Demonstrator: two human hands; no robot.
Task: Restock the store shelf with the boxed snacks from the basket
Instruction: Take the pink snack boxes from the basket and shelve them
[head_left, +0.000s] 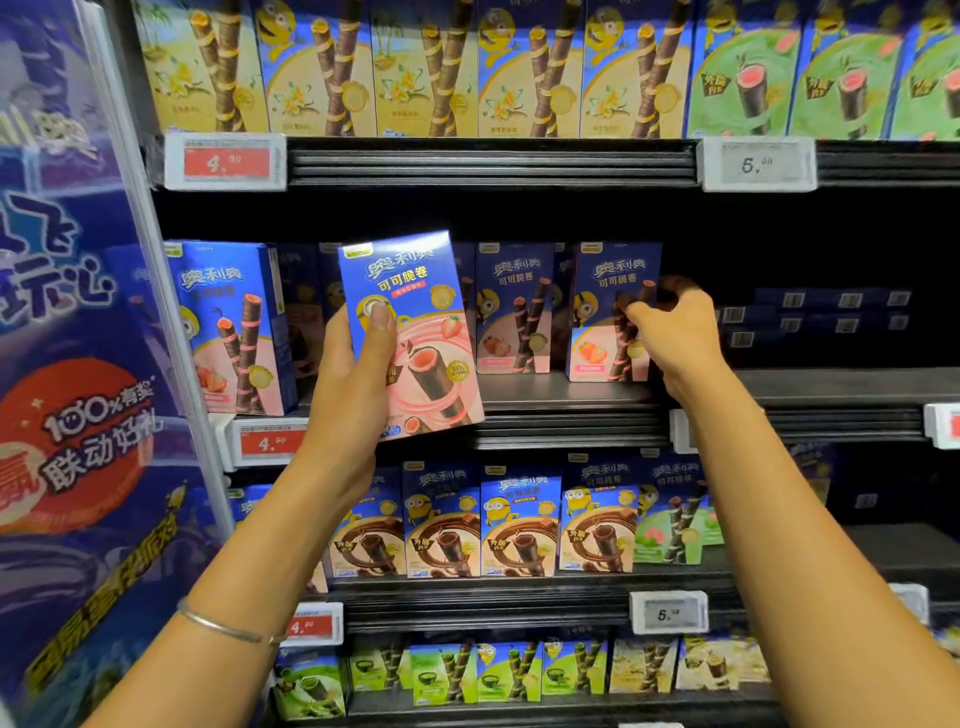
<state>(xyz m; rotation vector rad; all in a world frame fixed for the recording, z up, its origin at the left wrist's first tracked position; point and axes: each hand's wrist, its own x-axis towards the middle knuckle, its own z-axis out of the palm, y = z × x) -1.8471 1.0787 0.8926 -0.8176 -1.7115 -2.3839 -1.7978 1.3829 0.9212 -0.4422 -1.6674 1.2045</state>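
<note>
Store shelf (571, 397), raised hands (353, 374) (672, 332) on boxes (415, 291) (602, 306)

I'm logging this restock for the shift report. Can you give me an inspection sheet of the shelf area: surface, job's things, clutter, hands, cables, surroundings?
Surface: middle shelf, dark, its front bare to the right of the standing boxes.
Job's things: pink box held tilted in front of the shelf; end box standing upright, rightmost of its row; basket not in view.
Clutter: nothing seen.
Hands: left hand grips the pink box; right hand pinches the end box at its right edge.
Cables: nothing seen.
Surroundings: stocked shelves above and below, price tags, blue promo panel at left.
</note>
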